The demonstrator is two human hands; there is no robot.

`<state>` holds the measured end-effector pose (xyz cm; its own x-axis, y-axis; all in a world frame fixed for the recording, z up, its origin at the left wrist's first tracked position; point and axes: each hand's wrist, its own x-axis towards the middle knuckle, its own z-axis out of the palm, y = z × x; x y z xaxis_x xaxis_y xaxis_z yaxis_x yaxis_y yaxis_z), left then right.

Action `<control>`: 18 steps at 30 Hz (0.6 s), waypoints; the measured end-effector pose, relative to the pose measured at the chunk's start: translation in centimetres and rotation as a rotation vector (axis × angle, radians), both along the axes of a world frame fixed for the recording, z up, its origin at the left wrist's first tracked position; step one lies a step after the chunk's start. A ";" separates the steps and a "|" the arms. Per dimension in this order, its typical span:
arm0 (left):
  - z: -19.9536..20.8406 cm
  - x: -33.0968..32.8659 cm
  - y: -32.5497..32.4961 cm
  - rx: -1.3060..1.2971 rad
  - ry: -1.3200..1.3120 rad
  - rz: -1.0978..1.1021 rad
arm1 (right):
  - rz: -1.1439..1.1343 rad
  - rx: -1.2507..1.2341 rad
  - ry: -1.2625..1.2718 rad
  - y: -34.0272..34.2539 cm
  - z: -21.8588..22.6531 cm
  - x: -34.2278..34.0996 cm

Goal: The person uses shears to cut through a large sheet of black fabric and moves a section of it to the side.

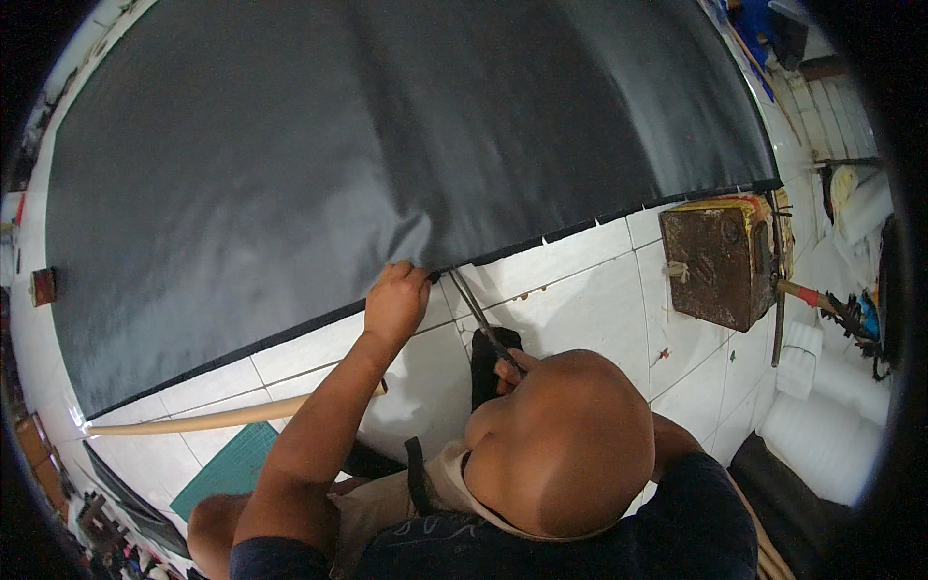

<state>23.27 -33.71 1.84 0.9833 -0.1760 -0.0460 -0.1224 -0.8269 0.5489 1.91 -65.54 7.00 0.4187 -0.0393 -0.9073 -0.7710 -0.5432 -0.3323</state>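
A large sheet of smooth black material (242, 174), like leather or vinyl, lies spread over the floor. My left hand (396, 298) is closed on its near edge, fingers pinching it, and small wrinkles rise just beyond. To the right of that, my right hand (510, 371) holds a pair of scissors (474, 307), its long thin blades reaching up to the sheet's edge. My bent knee hides much of the right hand and its forearm. Several small notches show along the edge to the right of the blades.
A worn brown box (717, 269) stands against the sheet's right near corner. A tan pole (222, 418) and a green cutting mat (227, 471) lie at the left on white tiles (590, 300). A reddish block (43, 287) sits at the sheet's left edge; white rolls (822, 435) lie far right.
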 end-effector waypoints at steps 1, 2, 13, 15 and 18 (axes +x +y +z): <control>0.0 -0.1 0.1 -0.008 -0.005 0.000 | 0.008 0.010 0.002 0.3 0.1 -0.1; 0.3 0.0 0.0 -0.013 -0.013 0.017 | 0.014 0.021 0.000 0.6 0.3 0.0; 0.6 -0.4 -0.8 -0.087 -0.057 0.100 | 0.073 0.143 -0.030 4.0 1.9 -0.7; 0.6 -0.7 -0.7 -0.076 -0.043 0.105 | 0.084 0.172 -0.043 4.3 1.8 -0.8; 0.4 -0.5 -1.0 -0.080 -0.053 0.115 | 0.084 0.217 -0.126 5.7 0.5 0.9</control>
